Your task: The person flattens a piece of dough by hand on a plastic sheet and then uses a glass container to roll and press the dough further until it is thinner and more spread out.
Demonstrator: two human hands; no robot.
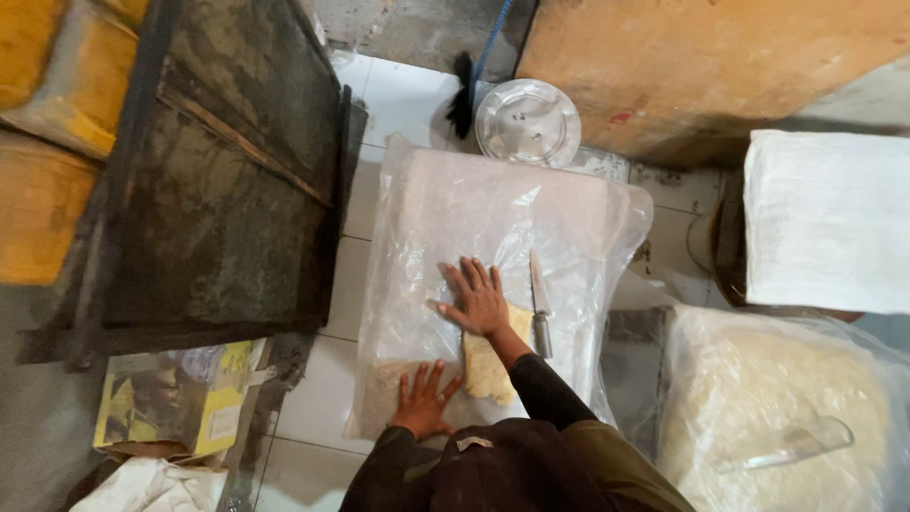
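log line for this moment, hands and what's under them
left hand: flat on plastic sheet | right hand: flat on sheet | knife: lying right of right hand | both hands empty

Both hands press flat on a clear plastic sheet (493,228): left hand (422,403) at its near edge, right hand (479,299) mid-sheet, beside what looks like a knife (540,303).

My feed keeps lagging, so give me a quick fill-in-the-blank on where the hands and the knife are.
1. The right hand lies flat with fingers ____ on the clear plastic sheet.
2. The knife lies to the ____ of the right hand.
3. The left hand lies ____ to the person than the right hand.

Missing words: spread; right; nearer
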